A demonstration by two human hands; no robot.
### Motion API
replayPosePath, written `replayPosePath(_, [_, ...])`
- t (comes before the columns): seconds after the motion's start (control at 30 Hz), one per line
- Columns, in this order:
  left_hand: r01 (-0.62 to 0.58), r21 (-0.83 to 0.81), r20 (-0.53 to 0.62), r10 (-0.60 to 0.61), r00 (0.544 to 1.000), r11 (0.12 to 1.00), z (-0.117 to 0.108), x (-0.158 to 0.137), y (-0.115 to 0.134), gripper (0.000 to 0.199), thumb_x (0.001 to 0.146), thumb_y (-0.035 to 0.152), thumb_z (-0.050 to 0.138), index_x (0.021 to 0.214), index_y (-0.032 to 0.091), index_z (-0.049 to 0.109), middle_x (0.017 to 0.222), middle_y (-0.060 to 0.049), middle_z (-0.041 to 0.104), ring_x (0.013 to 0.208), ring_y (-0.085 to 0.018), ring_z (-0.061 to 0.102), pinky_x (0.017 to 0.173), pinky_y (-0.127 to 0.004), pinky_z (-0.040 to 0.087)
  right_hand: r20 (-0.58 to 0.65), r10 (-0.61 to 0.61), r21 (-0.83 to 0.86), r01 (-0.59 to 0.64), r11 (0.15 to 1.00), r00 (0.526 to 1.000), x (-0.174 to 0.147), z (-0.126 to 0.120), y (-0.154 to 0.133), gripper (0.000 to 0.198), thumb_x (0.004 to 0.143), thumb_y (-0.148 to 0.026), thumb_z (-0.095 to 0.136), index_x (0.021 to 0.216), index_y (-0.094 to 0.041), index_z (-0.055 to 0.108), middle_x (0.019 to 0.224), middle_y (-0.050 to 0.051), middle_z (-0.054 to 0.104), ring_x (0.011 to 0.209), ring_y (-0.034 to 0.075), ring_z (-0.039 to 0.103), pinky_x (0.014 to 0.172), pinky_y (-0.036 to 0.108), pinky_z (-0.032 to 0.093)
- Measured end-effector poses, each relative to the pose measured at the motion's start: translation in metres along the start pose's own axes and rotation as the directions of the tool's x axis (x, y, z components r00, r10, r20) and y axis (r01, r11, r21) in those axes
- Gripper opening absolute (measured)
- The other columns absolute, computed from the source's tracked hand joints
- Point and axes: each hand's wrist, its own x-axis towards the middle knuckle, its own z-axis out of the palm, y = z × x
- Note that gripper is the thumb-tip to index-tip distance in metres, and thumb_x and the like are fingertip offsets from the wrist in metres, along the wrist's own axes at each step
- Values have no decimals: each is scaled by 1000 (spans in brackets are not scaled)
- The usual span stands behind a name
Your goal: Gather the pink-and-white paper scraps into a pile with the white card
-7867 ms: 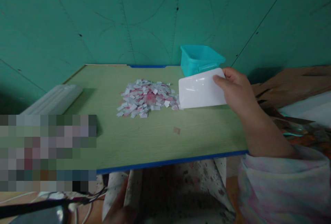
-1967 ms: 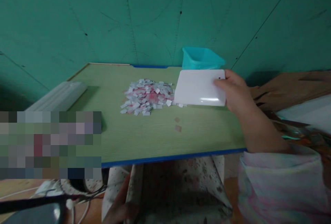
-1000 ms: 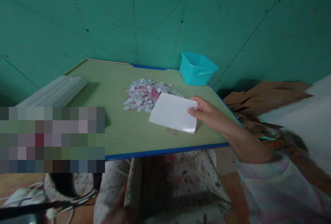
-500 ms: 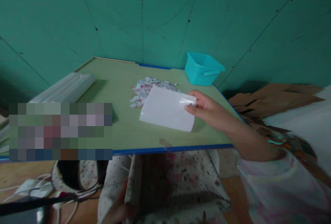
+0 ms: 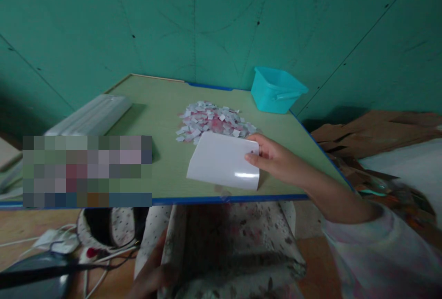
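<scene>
My right hand pinches the right edge of a glossy white sheet, thumb on top. The sheet is tilted and slightly curved, low over the table near its front edge. Just behind it lies a heap of small white and pinkish paper scraps, its front part covered by the sheet. Below the table edge, my left hand, dim and blurred, closes on the left edge of a flower-patterned cloth. That cloth spreads out like an open pouch beneath the front edge.
A turquoise plastic bin stands at the table's back right corner. At the left lies a long whitish wrapped bundle, with a pixelated patch before it. Cardboard is stacked right of the blue-edged table. Cables and a power strip lie lower left.
My right hand has brought the sheet down and toward the table's front edge, uncovering more of the scrap heap. The left hand still grips the cloth. The view has shifted slightly.
</scene>
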Motion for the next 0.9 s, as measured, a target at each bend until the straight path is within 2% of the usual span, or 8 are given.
replayPosePath(0.1, [-209, 15, -117, 209, 971, 978, 9, -6, -4, 45, 29, -9, 58, 57, 26, 62, 51, 11, 64, 47, -13, 50, 45, -22, 38, 15, 1, 29, -1, 1000, 1000, -2, 6, -4, 19, 75, -20, 49, 92, -18, 39, 76, -1, 54, 66, 9, 53, 57, 20, 42])
replayPosePath(0.2, [-120, -64, -140, 111, 984, 991, 16, -14, -5, 48, 29, -6, 60, 64, 27, 63, 63, 12, 69, 62, -15, 57, 56, -21, 42, 30, 1, 20, -1, 1000, 1000, -3, 6, -4, 19, 75, -21, 48, 92, -18, 40, 76, -1, 55, 66, 9, 53, 56, 21, 41])
replayPosePath(0.3, [-14, -130, -110, -1, 994, 991, 22, -19, -1, 47, 31, -1, 63, 68, 27, 63, 58, 10, 68, 55, -16, 56, 51, -24, 42, 40, -8, -22, 9, 1000, 999, -3, 5, -2, 20, 75, -23, 49, 93, -18, 41, 77, 0, 54, 66, 9, 53, 56, 21, 41])
replayPosePath(0.43, [-141, -89, -142, 128, 982, 986, 28, -20, 3, 44, 26, -5, 59, 57, 27, 59, 50, 11, 63, 44, -13, 49, 44, -24, 40, 44, -28, -52, 30, 998, 999, -3, 5, -2, 21, 76, -24, 49, 94, -18, 41, 79, 0, 55, 68, 10, 53, 57, 21, 42])
replayPosePath(0.63, [-120, -145, -91, 107, 990, 982, 27, -20, 2, 45, 27, -3, 59, 58, 29, 61, 48, 12, 62, 37, -10, 39, 39, -22, 35, 76, -65, -126, 75, 989, 995, -9, 8, -7, 22, 79, -26, 45, 99, -22, 40, 81, 0, 57, 70, 11, 56, 57, 23, 44])
replayPosePath(0.7, [-91, -143, -75, 81, 994, 985, 24, -19, 2, 42, 28, -2, 60, 56, 29, 61, 47, 11, 61, 34, -8, 33, 38, -23, 33, 60, -118, -260, 130, 957, 991, -15, 9, -10, 23, 80, -27, 44, 102, -22, 41, 80, 1, 58, 71, 12, 56, 56, 23, 44])
replayPosePath(0.77, [-108, -100, -95, 98, 991, 989, 21, -18, 2, 43, 27, -1, 60, 58, 29, 63, 49, 11, 61, 38, -10, 37, 42, -23, 36, 25, -172, -419, 166, 892, 985, -23, 10, -12, 24, 81, -28, 44, 103, -22, 42, 80, 1, 59, 71, 13, 57, 54, 22, 43])
replayPosePath(0.9, [-189, 63, -95, 195, 976, 980, 23, -21, 4, 44, 29, -2, 60, 62, 27, 64, 35, 12, 50, 35, -9, 32, 49, -25, 39, 22, -308, -700, 235, 675, 951, -45, 18, -15, 21, 82, -24, 41, 103, -23, 42, 80, 2, 60, 68, 13, 57, 54, 23, 42])
